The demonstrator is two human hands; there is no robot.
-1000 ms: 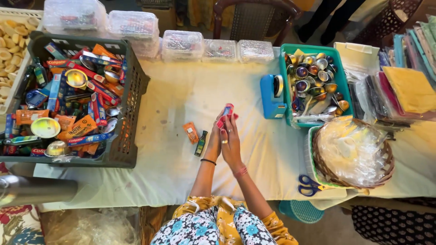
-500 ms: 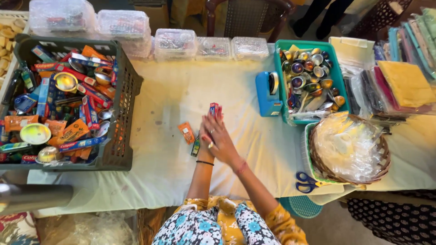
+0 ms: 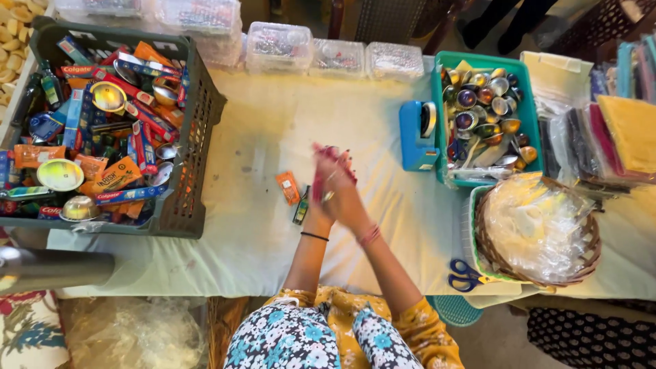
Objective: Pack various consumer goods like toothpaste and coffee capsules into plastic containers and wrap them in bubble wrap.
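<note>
Above the middle of the white-covered table (image 3: 273, 137), a slim red item (image 3: 320, 179) is pressed between the person's two hands, which are blurred with motion. Both the left hand (image 3: 321, 195) and the right hand (image 3: 345, 191) are raised together, palms facing, fingers closed around the red item (its exact kind cannot be told through the blur). Just to the left of the hands, an orange sachet (image 3: 288, 188) and a small dark green tube (image 3: 301, 207) lie on the cloth, close to each other but apart from the hands.

Further left stands a dark plastic crate (image 3: 198, 137) heaped with boxed tubes, sachets and small metal bowls. To the right, a blue tape dispenser (image 3: 418, 137) sits against a teal tray (image 3: 441, 116) filled with shiny little bowls. Near the right front edge, a wicker basket (image 3: 540, 232) holds clear plastic bags, with blue-handled scissors (image 3: 466, 275) just beside it. Clear lidded boxes (image 3: 335, 58) line the far edge.
</note>
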